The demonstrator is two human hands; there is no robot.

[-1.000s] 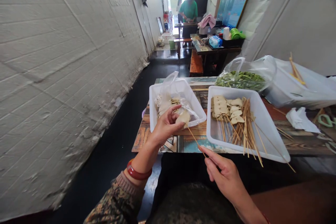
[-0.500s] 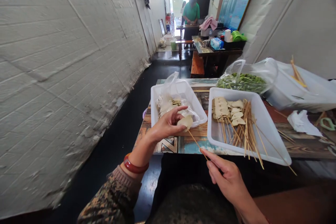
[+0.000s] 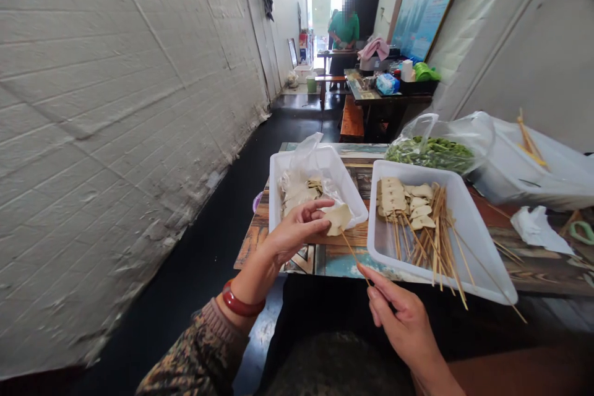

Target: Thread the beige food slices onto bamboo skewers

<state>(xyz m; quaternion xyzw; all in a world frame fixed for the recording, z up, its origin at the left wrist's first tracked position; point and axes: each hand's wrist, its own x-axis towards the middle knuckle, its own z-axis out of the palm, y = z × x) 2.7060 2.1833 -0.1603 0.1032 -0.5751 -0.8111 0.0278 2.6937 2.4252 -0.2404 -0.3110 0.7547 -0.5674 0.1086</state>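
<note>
A pale, flat slice of tofu (image 3: 338,218) — roughly fan-shaped, slightly folded — sits at the front edge of the smaller white tray, pinched at its left side by the left hand (image 3: 297,232). A thin bamboo skewer (image 3: 355,257) slants up and to the left — its tip touching the slice's lower edge, its lower end gripped between the fingers of the right hand (image 3: 403,322).

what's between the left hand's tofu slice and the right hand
In the head view, only a bamboo skewer spans it, running from the tofu slice in the left hand to the right hand.
</note>
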